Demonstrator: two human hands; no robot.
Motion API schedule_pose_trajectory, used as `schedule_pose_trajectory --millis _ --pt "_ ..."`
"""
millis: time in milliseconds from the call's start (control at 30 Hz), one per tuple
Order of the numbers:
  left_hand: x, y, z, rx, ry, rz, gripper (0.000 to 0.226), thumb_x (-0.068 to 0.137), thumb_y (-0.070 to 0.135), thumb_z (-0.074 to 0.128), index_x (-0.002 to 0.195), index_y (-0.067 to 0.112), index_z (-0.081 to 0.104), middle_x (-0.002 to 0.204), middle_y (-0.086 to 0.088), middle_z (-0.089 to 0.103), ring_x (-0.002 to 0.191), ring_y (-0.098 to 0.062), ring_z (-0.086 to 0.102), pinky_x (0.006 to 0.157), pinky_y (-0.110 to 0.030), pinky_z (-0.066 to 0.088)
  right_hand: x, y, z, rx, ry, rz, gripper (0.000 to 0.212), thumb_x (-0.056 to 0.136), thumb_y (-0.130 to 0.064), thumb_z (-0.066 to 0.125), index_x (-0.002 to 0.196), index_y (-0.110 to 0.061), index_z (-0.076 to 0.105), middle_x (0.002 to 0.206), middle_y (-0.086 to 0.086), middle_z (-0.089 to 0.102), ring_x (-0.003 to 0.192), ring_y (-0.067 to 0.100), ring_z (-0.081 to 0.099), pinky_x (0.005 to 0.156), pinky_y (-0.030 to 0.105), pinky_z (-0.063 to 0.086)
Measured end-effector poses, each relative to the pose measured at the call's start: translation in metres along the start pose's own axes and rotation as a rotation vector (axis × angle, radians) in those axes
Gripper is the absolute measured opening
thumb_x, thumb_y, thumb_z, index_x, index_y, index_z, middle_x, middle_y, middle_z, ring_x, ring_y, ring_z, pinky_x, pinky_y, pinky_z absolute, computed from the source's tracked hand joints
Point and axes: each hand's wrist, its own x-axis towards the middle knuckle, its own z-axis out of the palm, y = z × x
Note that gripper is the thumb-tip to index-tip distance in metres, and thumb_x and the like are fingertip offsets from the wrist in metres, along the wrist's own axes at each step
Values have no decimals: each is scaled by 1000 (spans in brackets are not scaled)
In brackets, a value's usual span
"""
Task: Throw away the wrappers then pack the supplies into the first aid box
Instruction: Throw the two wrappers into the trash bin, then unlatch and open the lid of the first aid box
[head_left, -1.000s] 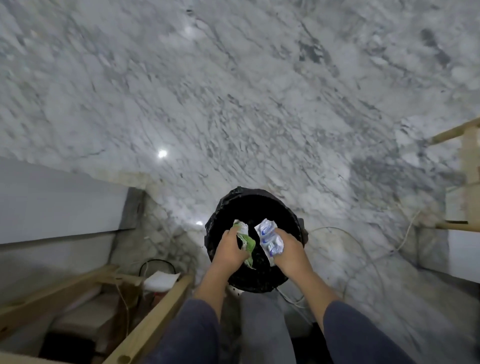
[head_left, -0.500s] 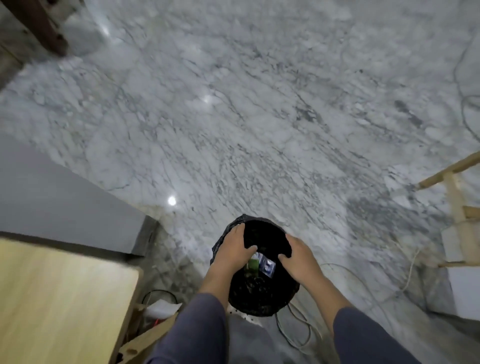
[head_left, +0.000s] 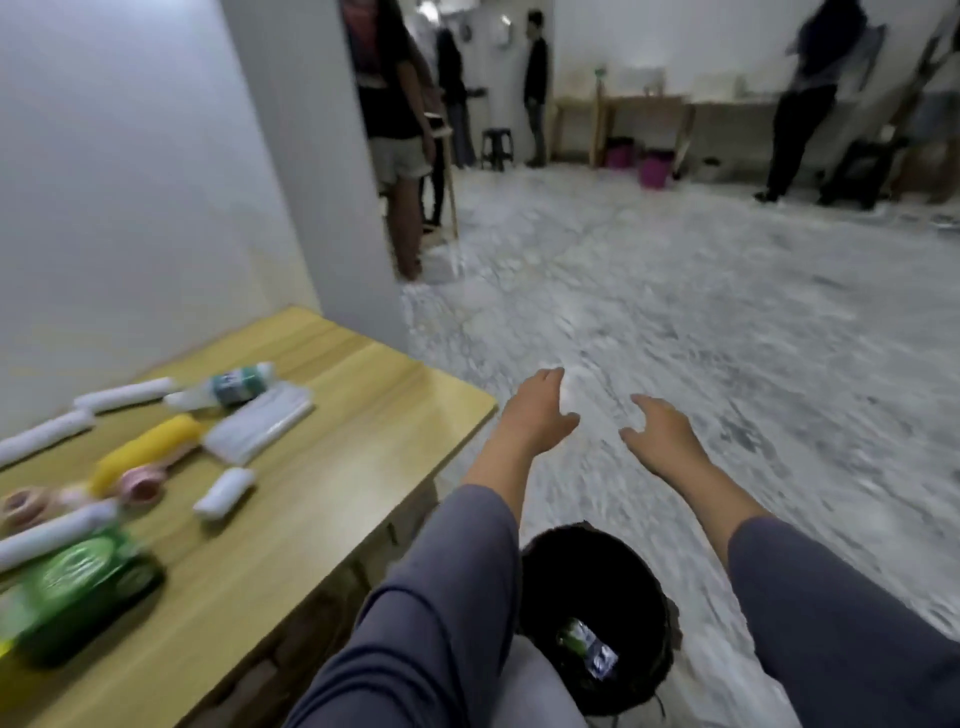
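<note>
Fingers of the left hand are loose and spread, grasping nothing. The right hand is the same, released, and both are held out over the marble floor.

They're likely empty because the wrappers lie at the bottom of the black-lined bin, nearest the camera, between the sleeves. Throw-away step looks done; packing not begun.

On the wooden surface at left, nearest is a green container, maybe the first aid box, too blurred to say. Beyond it the supplies lie flat, apparently waiting to be packed: pink tape rolls, yellow roll, white bandage rolls, clear packet, bottle.

Far off, people stand, unrelated.
</note>
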Motion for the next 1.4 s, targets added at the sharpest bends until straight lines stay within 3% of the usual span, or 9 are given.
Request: schedule_pose_trajectory --millis 333,467,600,767,933,1033,1167,1400 --pt "-149 -106 -169 117 512 -253 66 91 31 58 145 5 32 150 -15 38 138 -29 35 111 -35 29 -57 -221 43 13 12 -568 55 86 -16 55 138 -8 39 147 15 39 135 29 37 109 36 31" --pt "-218 -164 -223 243 551 -403 67 92 32 57 147 6 28 154 -12 32 144 -25 27 116 -34 22 -84 -306 89 32 -23 -789 53 84 -15 57 135 -9 44 141 13 46 130 27 42 107 33 33" --pt "-293 -219 -261 405 483 -494 66 93 28 52 150 10 23 159 -6 22 148 -20 16 117 -30 13 -116 -383 135 40 -126 -954 51 86 -19 56 135 -12 44 141 8 47 128 27 45 103 36 38" --pt "-376 -284 -292 526 484 -631 81 89 32 57 154 13 10 163 -2 8 151 -17 2 121 -29 4 -161 -458 197 2 -186 -1237 55 86 -22 56 138 -16 39 146 4 42 133 21 39 109 29 31" --pt "-424 -326 -290 468 548 -744 95 87 34 63 154 17 -2 163 3 -5 150 -14 -7 120 -29 1 -196 -496 254 -127 -181 -1517 64 88 -33 54 145 -20 26 154 1 27 144 18 21 117 31 16" --pt "-431 -347 -283 445 596 -764 99 85 33 67 154 18 -3 163 3 -6 150 -13 -9 119 -28 -1 -198 -502 287 -216 -88 -1645 73 83 -39 61 144 -19 27 153 4 30 142 22 27 113 33 7" --pt "-428 -366 -279 414 680 -750 98 84 32 70 154 19 3 163 4 -3 150 -13 -7 119 -27 2 -195 -508 309 -287 51 -1668 85 65 -43 77 137 -17 40 140 5 51 128 22 50 106 40 24" --pt "-420 -373 -272 321 816 -738 96 80 31 74 153 21 12 163 4 6 151 -13 -2 119 -31 14 -188 -510 314 -119 38 -1707 79 68 -32 78 136 -14 42 139 9 52 128 27 50 106 41 24"
